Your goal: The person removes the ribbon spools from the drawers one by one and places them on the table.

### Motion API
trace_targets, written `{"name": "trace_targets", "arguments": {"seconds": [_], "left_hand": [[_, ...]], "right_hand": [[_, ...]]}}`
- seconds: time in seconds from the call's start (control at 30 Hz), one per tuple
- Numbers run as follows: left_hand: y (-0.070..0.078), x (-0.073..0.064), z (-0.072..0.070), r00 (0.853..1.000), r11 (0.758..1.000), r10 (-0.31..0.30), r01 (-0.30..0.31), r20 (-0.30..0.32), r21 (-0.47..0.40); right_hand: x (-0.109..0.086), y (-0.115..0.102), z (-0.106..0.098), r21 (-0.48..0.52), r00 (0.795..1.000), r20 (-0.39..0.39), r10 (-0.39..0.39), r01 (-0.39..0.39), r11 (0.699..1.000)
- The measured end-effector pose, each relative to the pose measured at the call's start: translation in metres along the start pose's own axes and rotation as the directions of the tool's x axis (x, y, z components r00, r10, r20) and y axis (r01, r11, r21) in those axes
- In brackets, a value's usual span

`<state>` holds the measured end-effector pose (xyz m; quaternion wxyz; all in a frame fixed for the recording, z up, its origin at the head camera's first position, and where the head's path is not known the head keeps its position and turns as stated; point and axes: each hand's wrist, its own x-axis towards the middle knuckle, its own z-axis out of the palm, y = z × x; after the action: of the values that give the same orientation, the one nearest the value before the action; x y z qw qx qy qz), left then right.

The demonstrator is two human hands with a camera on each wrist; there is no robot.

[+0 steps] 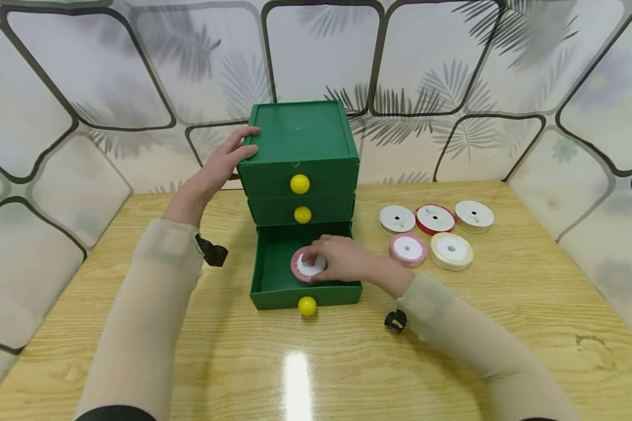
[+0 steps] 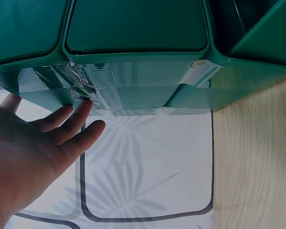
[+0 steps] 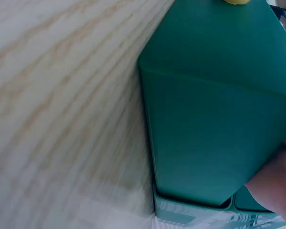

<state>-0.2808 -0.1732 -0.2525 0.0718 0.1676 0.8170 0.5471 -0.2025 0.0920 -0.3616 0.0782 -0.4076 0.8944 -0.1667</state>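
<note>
A green three-drawer cabinet [image 1: 300, 137] with yellow round knobs stands on the table, its bottom drawer [image 1: 276, 299] pulled out. Inside that drawer, my right hand [image 1: 350, 258] grips a pink ribbon spool [image 1: 306, 270] with a white face. Part of the spool is hidden by the fingers. My left hand [image 1: 216, 169] rests on the cabinet's upper left edge, fingers extended. In the left wrist view, the left hand [image 2: 35, 152] lies along the taped side. The right wrist view catches the drawer's outer side [image 3: 205, 138] and a bit of the right hand [image 3: 276, 183].
Right of the cabinet sit several ribbon spools on the wooden table [image 1: 453, 351]: a pink spool [image 1: 408, 250], a cream spool [image 1: 451, 251], a red-edged spool [image 1: 435, 219] and white spools, one of them a white spool [image 1: 474, 215] at the far right. A patterned wall covering [image 1: 321, 52] stands behind.
</note>
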Motion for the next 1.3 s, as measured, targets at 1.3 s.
{"name": "trace_targets", "arguments": {"seconds": [1.3], "left_hand": [[0.0005, 0.0002, -0.0008, 1.0, 1.0, 0.004, -0.004, 0.002, -0.012]], "right_hand": [[0.0061, 0.0079, 0.005, -0.108, 0.998, -0.005, 0.067, -0.067, 0.992]]}}
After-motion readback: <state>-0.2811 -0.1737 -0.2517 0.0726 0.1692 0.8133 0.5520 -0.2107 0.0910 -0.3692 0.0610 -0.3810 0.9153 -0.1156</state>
